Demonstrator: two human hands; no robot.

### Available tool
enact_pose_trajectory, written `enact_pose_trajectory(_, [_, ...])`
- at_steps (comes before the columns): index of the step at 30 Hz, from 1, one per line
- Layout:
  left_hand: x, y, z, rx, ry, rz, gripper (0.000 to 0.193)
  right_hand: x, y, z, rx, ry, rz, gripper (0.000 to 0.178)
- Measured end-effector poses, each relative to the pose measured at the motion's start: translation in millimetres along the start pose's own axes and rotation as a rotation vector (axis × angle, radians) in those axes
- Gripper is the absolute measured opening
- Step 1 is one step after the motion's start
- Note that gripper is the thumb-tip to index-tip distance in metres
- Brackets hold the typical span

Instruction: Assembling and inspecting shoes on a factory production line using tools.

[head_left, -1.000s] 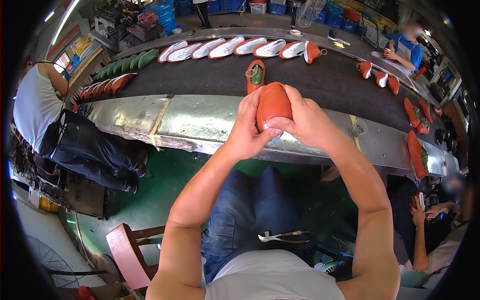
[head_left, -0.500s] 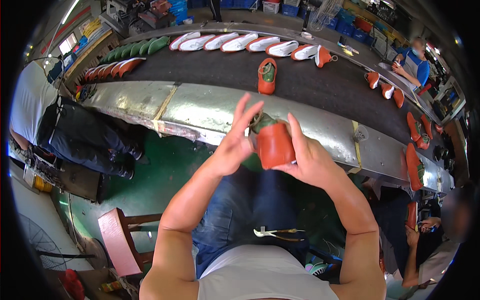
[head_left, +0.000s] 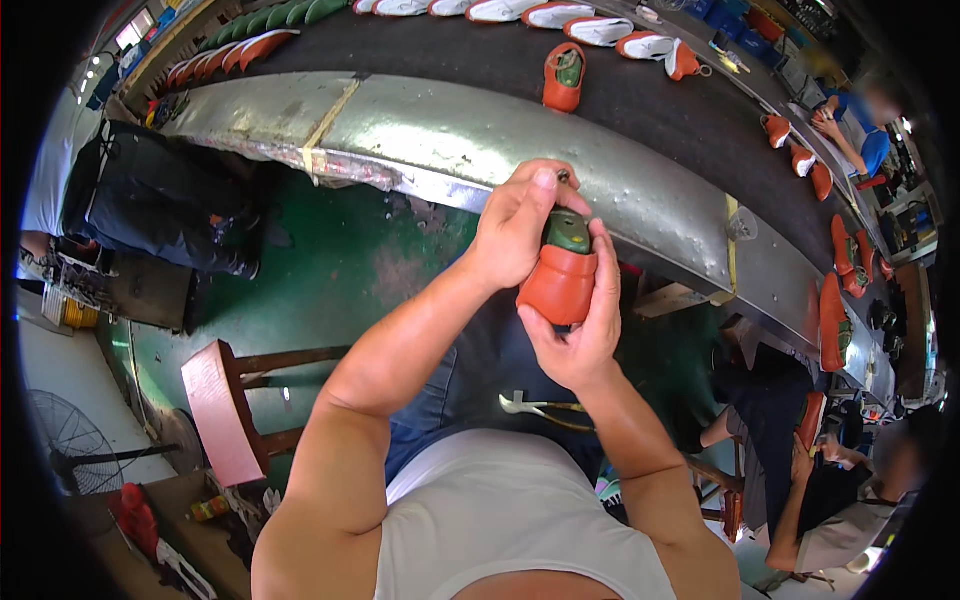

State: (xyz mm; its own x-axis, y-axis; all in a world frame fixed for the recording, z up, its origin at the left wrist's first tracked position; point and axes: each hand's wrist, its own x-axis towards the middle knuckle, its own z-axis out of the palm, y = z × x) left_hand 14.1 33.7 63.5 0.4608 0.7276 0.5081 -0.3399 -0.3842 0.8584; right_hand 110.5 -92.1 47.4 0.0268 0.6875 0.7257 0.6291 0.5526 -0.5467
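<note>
An orange-red shoe with a green last inside it is held up in front of my body, heel toward me. My right hand grips it around the heel, with the thumb at the near left and the fingers up its right side. Beyond the last, my left hand closes on the far part of the shoe, thumb bent up; its fingertips and that part are mostly hidden. A pair of pincers with a pale metal head lies across my lap.
Ahead runs a dark conveyor belt behind a metal ledge. A similar shoe stands on it; white-lined shoes line its far side. A wooden chair is at left. Co-workers stand or sit on both sides.
My left hand has gone from spread fingers beside the shoe to closing on its far part. My right hand has shifted lower around the heel. The view has tilted downward.
</note>
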Motion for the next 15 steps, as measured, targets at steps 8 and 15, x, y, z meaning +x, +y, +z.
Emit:
enact_pose_trajectory(8, [-7.6,-7.1,0.5,0.153,-0.191,0.070,0.060,-30.8,-10.4,2.8,0.476,0.048,0.476,0.108])
enact_pose_trajectory(15, [-20.5,-29.3,18.0,0.185,0.061,0.217,0.043,-35.4,39.0,-45.0,0.848,0.160,0.871,0.073])
